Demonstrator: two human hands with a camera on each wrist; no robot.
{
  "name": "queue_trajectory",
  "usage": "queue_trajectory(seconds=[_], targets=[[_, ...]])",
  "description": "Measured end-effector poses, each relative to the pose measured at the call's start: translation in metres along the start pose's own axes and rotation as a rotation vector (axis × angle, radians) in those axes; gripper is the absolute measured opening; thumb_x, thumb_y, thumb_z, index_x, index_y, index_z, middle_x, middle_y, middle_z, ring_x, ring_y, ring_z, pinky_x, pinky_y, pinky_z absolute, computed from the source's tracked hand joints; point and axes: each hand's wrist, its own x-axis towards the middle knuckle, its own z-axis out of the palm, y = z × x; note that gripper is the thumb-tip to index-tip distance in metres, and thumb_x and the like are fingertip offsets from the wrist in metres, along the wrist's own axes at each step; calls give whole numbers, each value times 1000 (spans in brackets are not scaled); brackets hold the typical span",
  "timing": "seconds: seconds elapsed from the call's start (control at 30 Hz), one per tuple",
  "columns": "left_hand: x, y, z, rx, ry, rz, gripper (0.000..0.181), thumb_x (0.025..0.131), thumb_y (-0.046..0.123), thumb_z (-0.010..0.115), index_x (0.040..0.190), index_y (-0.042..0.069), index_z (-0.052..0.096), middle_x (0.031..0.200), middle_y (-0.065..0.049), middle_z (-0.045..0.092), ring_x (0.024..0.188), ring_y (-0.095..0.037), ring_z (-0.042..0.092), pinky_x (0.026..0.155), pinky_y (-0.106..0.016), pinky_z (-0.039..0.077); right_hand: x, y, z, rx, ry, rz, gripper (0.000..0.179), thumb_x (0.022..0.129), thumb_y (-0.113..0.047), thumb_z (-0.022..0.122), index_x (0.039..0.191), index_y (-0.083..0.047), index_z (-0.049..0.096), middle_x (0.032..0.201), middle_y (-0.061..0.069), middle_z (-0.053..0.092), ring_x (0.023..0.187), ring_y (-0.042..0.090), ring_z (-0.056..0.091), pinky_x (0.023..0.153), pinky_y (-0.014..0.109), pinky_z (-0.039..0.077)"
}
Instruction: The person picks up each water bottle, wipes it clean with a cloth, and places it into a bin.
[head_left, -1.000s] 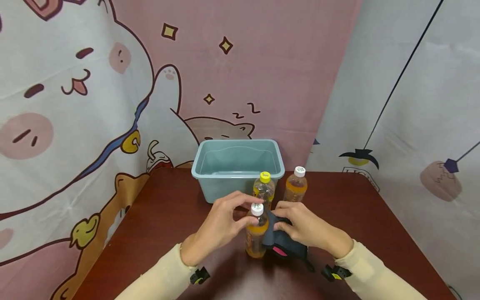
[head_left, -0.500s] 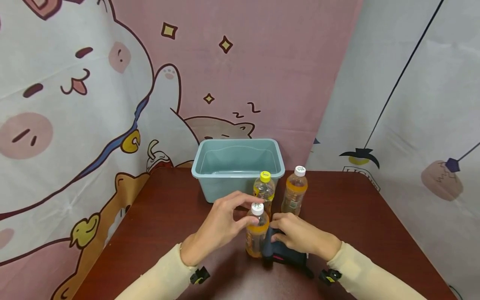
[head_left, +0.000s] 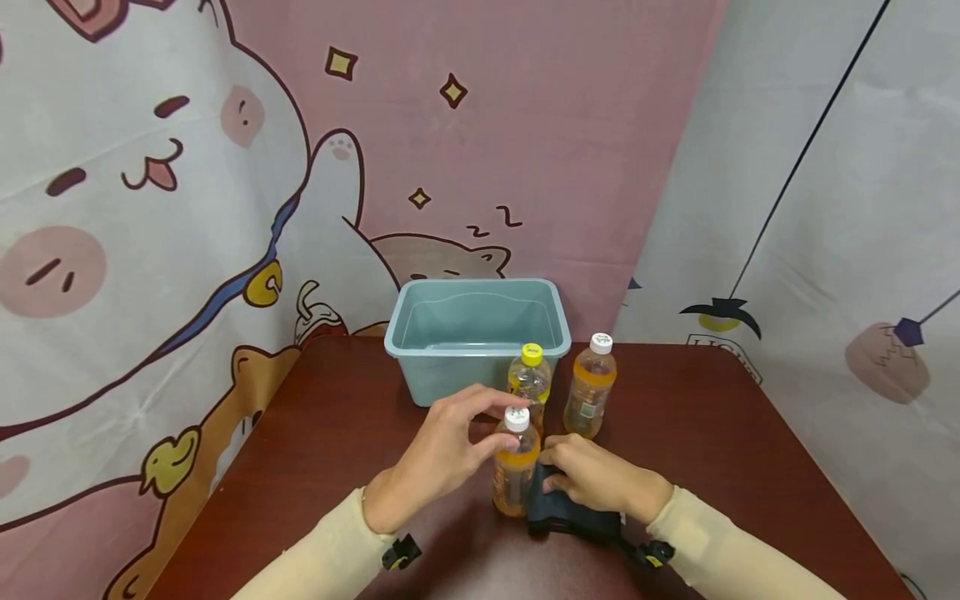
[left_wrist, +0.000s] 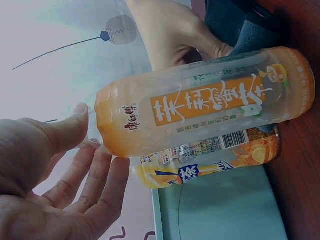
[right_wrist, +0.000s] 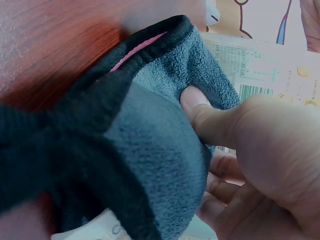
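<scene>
One front bottle (head_left: 515, 487): standing upright on the tabletop (head_left: 322, 467).
Left grip (head_left: 442, 442): pinching it near the cap (head_left: 517, 418).
Right grip (head_left: 603, 475): clamping dark cloth (head_left: 573, 515) beside it.
Cloth care: I am judging light rubbing best, bottle held steady.

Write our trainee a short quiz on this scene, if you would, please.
1. Fill in: the yellow-capped clear plastic bottle stands ____ (inside / in front of) the pale blue rectangular plastic tub.
2. What does the right grip hold? A) the tub; B) a dark blue-grey fuzzy fabric item; C) the yellow-capped bottle.
3. How many clear plastic bottles with white caps stand on the reddish-brown table?

Key: 1 in front of; 2 B; 3 two.
</scene>
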Motion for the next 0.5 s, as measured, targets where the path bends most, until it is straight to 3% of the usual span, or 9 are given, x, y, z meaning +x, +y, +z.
queue_trajectory(seconds=[0.5], targets=[[-1,1,-1,-17,-4,-12,49,99,13,94,144,26,81,129,4,80,115,-12,80,95,-30,72,-6,-12,-26,78,102,46,14,107,-12,87,120,-10,85,107,-8,74,92,-3,64,76,20,60]])
